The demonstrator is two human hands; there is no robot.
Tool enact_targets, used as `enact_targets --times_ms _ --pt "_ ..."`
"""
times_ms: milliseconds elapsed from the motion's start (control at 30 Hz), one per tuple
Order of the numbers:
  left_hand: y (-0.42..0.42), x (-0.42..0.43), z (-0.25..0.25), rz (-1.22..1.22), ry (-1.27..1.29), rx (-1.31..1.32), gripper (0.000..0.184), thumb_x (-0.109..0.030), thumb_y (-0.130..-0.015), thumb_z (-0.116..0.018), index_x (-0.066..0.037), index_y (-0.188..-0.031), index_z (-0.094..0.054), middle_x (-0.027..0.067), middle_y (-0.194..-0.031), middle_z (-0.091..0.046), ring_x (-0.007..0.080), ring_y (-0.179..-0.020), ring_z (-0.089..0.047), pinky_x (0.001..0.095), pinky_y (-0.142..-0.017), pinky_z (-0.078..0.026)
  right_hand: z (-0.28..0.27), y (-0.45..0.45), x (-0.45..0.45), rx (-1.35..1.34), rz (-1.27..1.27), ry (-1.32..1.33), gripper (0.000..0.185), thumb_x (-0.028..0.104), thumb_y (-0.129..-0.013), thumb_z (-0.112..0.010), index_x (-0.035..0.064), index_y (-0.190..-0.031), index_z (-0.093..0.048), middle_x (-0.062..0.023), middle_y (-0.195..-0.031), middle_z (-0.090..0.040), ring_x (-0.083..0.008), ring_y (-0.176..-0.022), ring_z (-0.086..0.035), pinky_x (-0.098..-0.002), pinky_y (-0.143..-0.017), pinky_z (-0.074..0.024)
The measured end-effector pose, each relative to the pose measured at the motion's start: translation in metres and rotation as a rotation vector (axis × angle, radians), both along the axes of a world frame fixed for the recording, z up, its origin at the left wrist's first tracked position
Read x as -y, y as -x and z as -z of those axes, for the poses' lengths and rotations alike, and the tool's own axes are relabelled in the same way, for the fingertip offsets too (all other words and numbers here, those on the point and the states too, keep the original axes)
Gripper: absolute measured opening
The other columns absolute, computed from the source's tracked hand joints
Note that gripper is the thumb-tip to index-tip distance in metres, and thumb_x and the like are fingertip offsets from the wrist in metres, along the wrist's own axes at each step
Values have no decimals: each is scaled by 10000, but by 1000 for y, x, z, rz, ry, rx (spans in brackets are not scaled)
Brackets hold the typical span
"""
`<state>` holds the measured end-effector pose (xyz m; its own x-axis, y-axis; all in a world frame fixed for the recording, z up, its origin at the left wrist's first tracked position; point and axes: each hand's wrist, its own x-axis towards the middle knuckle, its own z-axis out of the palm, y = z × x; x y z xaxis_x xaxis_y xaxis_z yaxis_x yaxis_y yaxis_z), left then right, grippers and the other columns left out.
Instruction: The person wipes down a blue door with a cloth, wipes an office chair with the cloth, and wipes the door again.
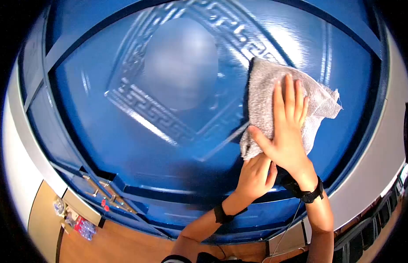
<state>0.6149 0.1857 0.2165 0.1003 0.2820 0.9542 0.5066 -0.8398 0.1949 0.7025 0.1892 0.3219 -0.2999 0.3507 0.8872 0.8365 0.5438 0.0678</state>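
Note:
A grey cloth (263,101) lies spread against a glossy blue panel (169,168), to the right of its raised pattern. My right hand (288,131) rests flat on the cloth, fingers stretched up and thumb out to the left. Just below it, my left hand (255,177) is at the cloth's lower edge, its fingers closed there and partly hidden by the cloth and my right hand. Black bands circle both wrists. The panel carries a raised key-pattern diamond frame (153,111) around a smooth, blurred round area (182,63).
A blue frame edge (204,193) borders the panel below. At lower left are metal latch-like fittings (108,193) with red parts, then a wooden floor (120,241) with plastic-wrapped bottles (84,228). Dark chairs (366,236) stand at lower right, near a thin cable (288,228).

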Motion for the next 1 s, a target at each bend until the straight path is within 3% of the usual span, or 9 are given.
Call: enact_targets --times_ms 333,467,567,633,667,700,767,867,1000 --pt "165 27 -29 -276 -84 249 191 -3 -753 -554 7 -944 -556 135 -834 -586 301 -807 -557 379 -768 -363 -23 191 2 -6 -197 -176 799 344 -713 -640 -33 -1342 -323 -188 -1457 -184 -384 -1356 -115 -601 -1047 -97" --pt "244 54 -38 -314 122 406 115 26 -759 -542 -8 -863 -577 134 -775 -587 311 -754 -555 360 -753 -398 -30 280 6 27 -315 -172 802 369 -728 -627 -16 -1357 -313 -168 -1470 -180 -372 -1359 -123 -585 -1060 -80" --pt "313 76 -50 -405 163 467 95 -2 -813 -519 -7 -812 -614 109 -757 -651 265 -752 -612 339 -751 -439 -38 345 11 60 -284 -224 808 374 -717 -625 -13 -1356 -318 -163 -1470 -183 -348 -1364 -128 -577 -1068 -82" --pt "366 87 -50 -591 -12 320 195 -87 -928 -466 33 -870 -608 74 -773 -638 137 -753 -599 262 -706 -448 -40 383 19 110 -271 -219 793 375 -713 -616 -1 -1352 -336 -147 -1466 -208 -315 -1370 -140 -539 -1090 -89" --pt "383 93 -53 -544 34 477 191 -100 -934 -453 31 -918 -592 68 -763 -635 142 -749 -600 250 -716 -447 -39 401 24 144 -253 -223 777 377 -718 -603 3 -1350 -346 -136 -1463 -224 -310 -1369 -148 -523 -1098 -91" --pt "394 105 -64 -501 29 534 175 -86 -922 -458 33 -981 -572 74 -824 -634 158 -821 -596 274 -777 -446 -36 419 28 178 -232 -224 762 378 -724 -590 8 -1348 -357 -126 -1461 -239 -304 -1368 -156 -507 -1106 -94" --pt "427 110 -74 -654 -97 318 204 -61 -898 -462 33 -1060 -544 132 -1010 -604 221 -990 -565 321 -889 -412 -20 462 27 234 -97 -340 612 311 -832 -444 25 -1364 -343 -121 -1470 -225 -304 -1374 -141 -492 -1113 -74" --pt "457 107 -79 -731 -36 35 424 -36 -857 -472 12 -1275 -426 220 -1328 -385 352 -1258 -348 385 -1035 -281 5 504 37 394 -52 -300 581 297 -873 -400 58 -1392 -301 -140 -1478 -193 -315 -1383 -90 -493 -1112 -47" --pt "480 103 -64 -844 110 -191 559 -200 -876 -480 7 -1365 -307 214 -1406 -307 350 -1320 -267 438 -1081 -173 44 526 32 356 -207 -207 568 278 -869 -393 16 -1367 -318 -173 -1446 -253 -310 -1358 -183 -450 -1121 -94"
